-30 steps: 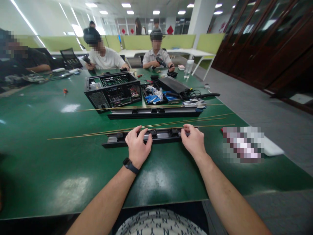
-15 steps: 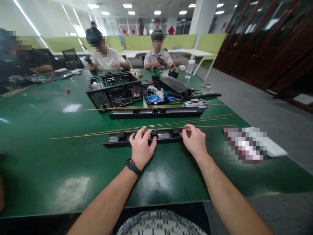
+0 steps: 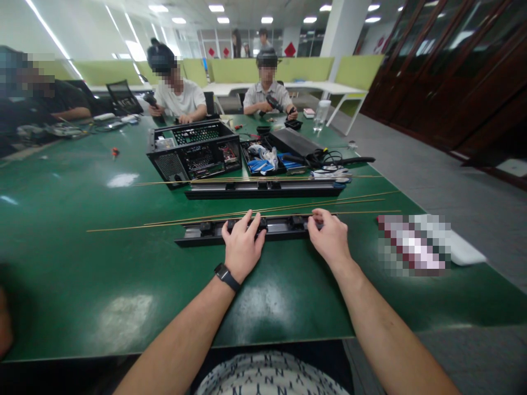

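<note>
A long black rail [image 3: 282,235] with a silvery channel lies crosswise before me, carrying several black blocks, one of them a block [image 3: 205,227] near its left end. Across the rail's middle rests my left hand [image 3: 242,241], fingers spread over the far side and thumb by the near edge. It partly covers the middle block [image 3: 262,224]. My right hand [image 3: 329,235] has its fingers curled round the rail's right end, close to another block [image 3: 296,222]. Thin brass-coloured rods [image 3: 173,223] run just behind the rail, reaching past both ends.
Behind lies a second rail [image 3: 263,192] with more rods. Beyond it are an open computer case [image 3: 193,153], a tray with gloves [image 3: 263,159] and black cables [image 3: 337,159]. A white object [image 3: 465,247] lies right. Co-workers sit across the green table [image 3: 173,307].
My left hand has shifted slightly right along the rail, its fingers now over more of the middle block. My right hand stays at the right end. The view has moved slightly.
</note>
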Available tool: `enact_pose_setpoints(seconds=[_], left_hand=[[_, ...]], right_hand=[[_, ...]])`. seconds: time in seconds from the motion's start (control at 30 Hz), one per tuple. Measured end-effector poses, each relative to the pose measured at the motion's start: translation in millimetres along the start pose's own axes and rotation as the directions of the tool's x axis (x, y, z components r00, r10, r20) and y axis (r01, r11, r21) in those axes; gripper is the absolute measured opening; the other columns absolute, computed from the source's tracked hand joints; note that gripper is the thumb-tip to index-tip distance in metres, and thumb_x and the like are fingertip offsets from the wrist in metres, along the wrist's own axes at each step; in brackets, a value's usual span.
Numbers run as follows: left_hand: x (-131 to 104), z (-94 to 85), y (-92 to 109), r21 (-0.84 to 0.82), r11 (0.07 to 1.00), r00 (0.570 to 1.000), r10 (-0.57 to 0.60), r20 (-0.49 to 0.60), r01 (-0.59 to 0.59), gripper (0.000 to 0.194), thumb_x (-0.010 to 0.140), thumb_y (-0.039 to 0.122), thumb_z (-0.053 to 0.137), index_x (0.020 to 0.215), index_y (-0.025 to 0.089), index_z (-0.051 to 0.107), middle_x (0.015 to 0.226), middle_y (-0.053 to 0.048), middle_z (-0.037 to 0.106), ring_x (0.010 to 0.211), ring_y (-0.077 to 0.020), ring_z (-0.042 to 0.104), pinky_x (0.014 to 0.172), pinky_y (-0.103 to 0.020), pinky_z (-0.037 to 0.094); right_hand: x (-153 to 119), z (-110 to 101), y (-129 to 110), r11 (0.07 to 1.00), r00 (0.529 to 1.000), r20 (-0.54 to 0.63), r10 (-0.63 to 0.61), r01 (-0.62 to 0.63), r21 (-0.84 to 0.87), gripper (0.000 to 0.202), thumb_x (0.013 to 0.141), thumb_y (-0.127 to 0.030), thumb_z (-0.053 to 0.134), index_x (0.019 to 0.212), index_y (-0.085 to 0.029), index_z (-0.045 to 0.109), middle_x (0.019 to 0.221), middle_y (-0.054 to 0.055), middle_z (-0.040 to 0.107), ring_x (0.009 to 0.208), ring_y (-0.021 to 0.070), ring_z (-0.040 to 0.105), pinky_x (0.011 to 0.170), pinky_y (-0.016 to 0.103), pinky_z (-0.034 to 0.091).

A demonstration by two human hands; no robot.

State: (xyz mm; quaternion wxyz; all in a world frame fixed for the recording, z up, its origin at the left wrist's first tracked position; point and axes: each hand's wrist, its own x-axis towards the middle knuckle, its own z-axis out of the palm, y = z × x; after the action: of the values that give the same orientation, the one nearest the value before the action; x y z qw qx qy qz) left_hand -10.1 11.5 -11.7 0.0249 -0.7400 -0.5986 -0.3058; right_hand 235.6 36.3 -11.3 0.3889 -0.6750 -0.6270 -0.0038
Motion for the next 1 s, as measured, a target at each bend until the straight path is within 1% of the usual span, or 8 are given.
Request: enact_pose_setpoints(seconds=[0.2, 0.43, 0.77, 1.0], left_hand=[[0.9, 1.9, -1.4, 0.005, 1.0, 1.0, 0.02, -0.002, -0.02, 0.044, 0.103, 0.037, 0.054, 0.146, 0.029, 0.06, 0.156, -0.014, 0.058, 0.14, -0.029, 0.058, 0.123, -0.063, 0.029], [1.1, 3.5, -3.1, -0.018, 1.0, 1.0, 0.015, -0.011, -0.015, 0.039, 0.104, 0.035, 0.054, 0.142, 0.034, 0.063, 0.155, -0.012, 0.06, 0.138, -0.0281, 0.059, 0.122, -0.064, 0.029], [1.2, 3.6, -2.9, -0.037, 0.999, 1.0, 0.007, -0.013, -0.007, 0.038, 0.103, 0.033, 0.056, 0.14, 0.034, 0.065, 0.154, -0.012, 0.06, 0.136, -0.0284, 0.06, 0.122, -0.065, 0.029], [1.1, 3.8, -3.5, -0.035, 0.999, 1.0, 0.009, -0.019, -0.01, 0.038, 0.103, 0.034, 0.056, 0.14, 0.035, 0.066, 0.154, -0.012, 0.06, 0.136, -0.0289, 0.06, 0.122, -0.066, 0.029]], right_hand=[[0.3, 1.5, 1.6, 1.0, 1.0, -0.017, -0.008, 0.008, -0.002, 0.028, 0.092, -0.034, 0.058, 0.113, -0.02, 0.07, 0.097, 0.01, 0.081, 0.096, 0.0292, 0.073, 0.097, 0.048, 0.05], [0.3, 1.7, 2.1, 1.0, 1.0, -0.013, -0.012, 0.012, 0.012, 0.027, 0.092, -0.034, 0.059, 0.113, -0.021, 0.07, 0.097, 0.009, 0.081, 0.097, 0.0296, 0.073, 0.097, 0.048, 0.051], [-1.0, 3.2, 1.3, 0.999, 0.999, -0.022, -0.028, 0.028, 0.02, 0.029, 0.092, -0.035, 0.058, 0.113, -0.02, 0.07, 0.096, 0.009, 0.081, 0.097, 0.0303, 0.072, 0.098, 0.049, 0.05], [-1.9, 3.5, -0.2, 0.998, 0.999, 0.001, -0.05, 0.05, 0.042, 0.03, 0.092, -0.034, 0.058, 0.115, -0.02, 0.069, 0.099, 0.009, 0.08, 0.097, 0.0292, 0.073, 0.098, 0.049, 0.05]])
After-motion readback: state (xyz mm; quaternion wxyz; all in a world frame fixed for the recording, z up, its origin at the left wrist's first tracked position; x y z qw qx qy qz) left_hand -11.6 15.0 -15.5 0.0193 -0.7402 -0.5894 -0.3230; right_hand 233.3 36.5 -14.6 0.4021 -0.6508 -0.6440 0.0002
